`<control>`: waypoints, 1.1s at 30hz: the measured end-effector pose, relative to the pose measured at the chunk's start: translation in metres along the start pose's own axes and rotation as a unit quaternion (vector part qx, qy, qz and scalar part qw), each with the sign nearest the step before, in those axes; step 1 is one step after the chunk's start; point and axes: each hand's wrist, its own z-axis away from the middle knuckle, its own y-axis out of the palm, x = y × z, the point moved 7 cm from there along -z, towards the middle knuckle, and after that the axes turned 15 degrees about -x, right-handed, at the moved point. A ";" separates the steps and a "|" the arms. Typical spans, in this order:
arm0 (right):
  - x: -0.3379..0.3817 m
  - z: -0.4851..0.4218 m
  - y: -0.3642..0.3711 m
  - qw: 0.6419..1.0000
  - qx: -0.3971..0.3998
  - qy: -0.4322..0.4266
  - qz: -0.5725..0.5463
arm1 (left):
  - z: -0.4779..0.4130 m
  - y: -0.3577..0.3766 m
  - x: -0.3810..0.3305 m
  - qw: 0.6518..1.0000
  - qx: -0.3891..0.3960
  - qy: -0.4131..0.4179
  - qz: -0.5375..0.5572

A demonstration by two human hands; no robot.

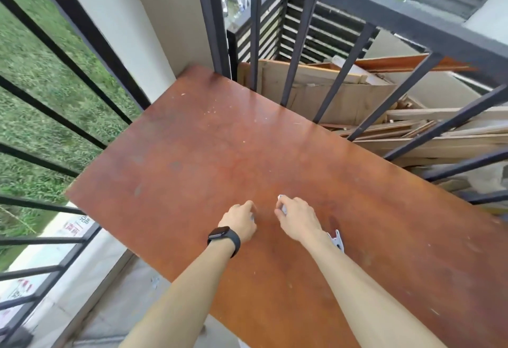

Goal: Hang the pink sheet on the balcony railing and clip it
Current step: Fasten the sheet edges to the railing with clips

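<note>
Both of the person's hands were down on the reddish-brown table (220,133), close together near its near edge. The right hand (298,217) was curled, its fingertips (280,206) pinched on a small white object that was most likely a clip (282,202), though blur and the fingers hid most of it. A second white clip (337,240) lay on the tabletop just beside the right wrist, partly covered by the forearm. The left hand (241,219), with a dark watch (223,237) on its wrist, was loosely curled with its fingertips at the table surface; whether it gripped anything could not be told from this view.

The pink sheet was nowhere in sight: neither on the table, nor in either hand, nor on the black railing (384,14) that ran along the far side of the table and around to the left. Behind the bars lay a heap of cardboard and wooden boards (412,127).

The step in hand seemed to be gathering the clips, so the hanging itself looked not yet begun. The next move would call for lifting the pinched clip clear, picking up the one by the wrist, and then finding the sheet and bringing it to the top rail, where it could be draped evenly before any clip was squeezed over cloth and bar together.
</note>
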 end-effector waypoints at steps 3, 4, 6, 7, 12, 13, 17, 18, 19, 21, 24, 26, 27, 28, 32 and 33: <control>0.013 0.008 -0.020 0.998 -0.007 0.004 -0.066 | 0.005 -0.030 0.011 0.996 -0.040 -0.010 0.073; 0.021 0.012 -0.028 0.996 -0.010 -0.003 -0.088 | 0.009 -0.043 0.013 0.993 -0.055 -0.012 0.106; 0.040 0.026 -0.045 0.990 -0.023 -0.018 -0.137 | 0.022 -0.073 0.018 0.983 -0.084 -0.004 0.161; 0.051 0.035 -0.055 0.986 -0.029 -0.021 -0.163 | 0.032 -0.090 0.019 0.979 -0.099 0.007 0.177; 0.124 0.106 -0.094 0.961 -0.026 -0.067 -0.267 | 0.113 -0.174 0.044 0.957 -0.170 0.031 0.233; 0.143 0.122 -0.100 0.953 -0.020 -0.090 -0.287 | 0.133 -0.190 0.052 0.949 -0.186 0.032 0.253; 0.220 0.192 -0.107 0.921 0.037 -0.193 -0.335 | 0.216 -0.236 0.096 0.925 -0.236 0.062 0.292; 0.238 0.208 -0.106 0.914 0.047 -0.219 -0.338 | 0.236 -0.247 0.110 0.918 -0.261 0.065 0.291; 0.256 0.223 -0.105 0.907 0.051 -0.242 -0.341 | 0.256 -0.257 0.123 0.911 -0.292 0.065 0.286; 0.286 0.251 -0.099 0.894 0.046 -0.278 -0.350 | 0.294 -0.272 0.156 0.886 -0.358 0.051 0.289; 0.328 0.287 -0.080 0.876 0.049 -0.318 -0.359 | 0.352 -0.289 0.208 0.841 -0.454 0.017 0.295; 0.357 0.311 -0.063 0.858 0.069 -0.351 -0.367 | 0.391 -0.294 0.240 0.810 -0.503 -0.007 0.302; 0.372 0.324 -0.054 0.850 0.080 -0.365 -0.370 | 0.413 -0.296 0.254 0.797 -0.524 -0.020 0.300; 0.387 0.337 -0.047 0.842 0.095 -0.378 -0.374 | 0.435 -0.297 0.268 0.785 -0.544 -0.036 0.295; 0.448 0.399 -0.022 0.798 0.162 -0.444 -0.374 | 0.521 -0.307 0.315 0.744 -0.606 -0.111 0.259; 0.464 0.414 -0.018 0.786 0.175 -0.461 -0.374 | 0.541 -0.311 0.323 0.733 -0.619 -0.128 0.250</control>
